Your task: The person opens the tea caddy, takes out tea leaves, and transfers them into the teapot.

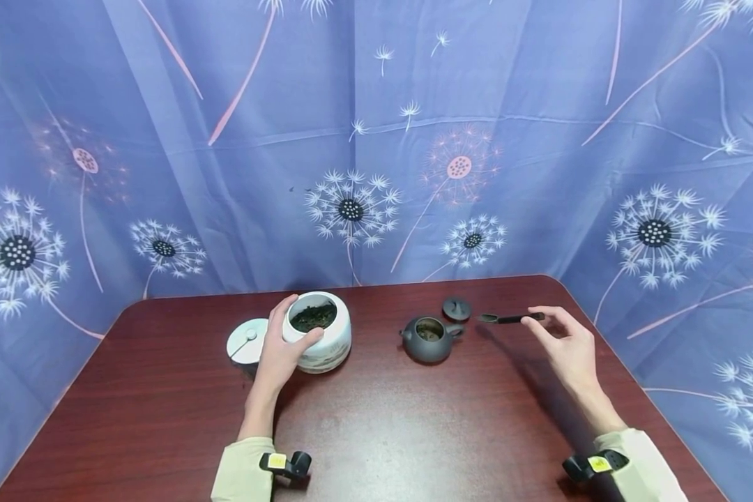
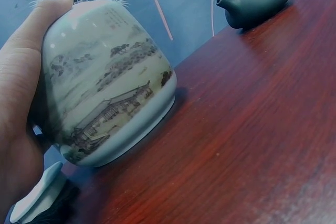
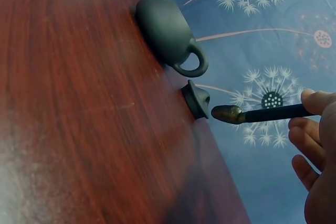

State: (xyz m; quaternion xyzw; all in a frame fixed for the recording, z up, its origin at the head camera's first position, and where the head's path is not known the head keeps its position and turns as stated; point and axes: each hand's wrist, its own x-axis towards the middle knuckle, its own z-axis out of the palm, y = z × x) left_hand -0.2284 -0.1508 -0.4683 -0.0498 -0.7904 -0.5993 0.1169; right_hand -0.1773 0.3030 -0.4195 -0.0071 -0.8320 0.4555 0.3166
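My left hand [image 1: 281, 354] grips a white porcelain tea jar [image 1: 330, 354] by its side, thumb at the rim. Dark tea leaves [image 1: 314, 318] show inside the jar's open mouth. In the left wrist view a landscape painting covers the jar's wall [image 2: 105, 77]. Out to the right, my right hand [image 1: 569, 348] pinches the black handle of a small tea scoop [image 1: 510, 319] between thumb and fingers. The scoop's head [image 3: 227, 114] points left, held above the table. A dark clay teapot [image 1: 428, 350] stands uncovered between the hands, some leaves [image 1: 428, 332] visible inside.
The teapot's lid [image 1: 457, 309] lies behind its handle, near the scoop's tip. Left of the jar is a white jar lid [image 1: 246, 341], partly behind my hand. Blue dandelion-print cloth [image 1: 351, 139] hangs around the reddish-brown table [image 1: 376, 432].
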